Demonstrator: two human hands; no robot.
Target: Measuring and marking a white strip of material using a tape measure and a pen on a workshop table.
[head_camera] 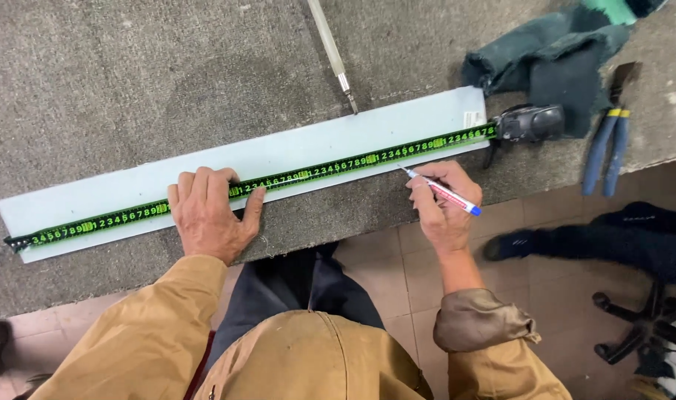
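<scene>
A long pale blue strip lies on the grey carpeted bench. A black tape measure blade with green markings runs along its near edge to the black tape case at the right end. My left hand presses flat on the tape and strip, fingers spread. In my right hand is a white marker with red band and blue cap end; its tip touches the strip's near edge just below the tape.
A thin metal rod tool lies at the strip's far edge. A dark green cloth and blue-handled snips sit at the right. The bench edge runs below my hands; beyond it are tiled floor, another person's leg and a chair base.
</scene>
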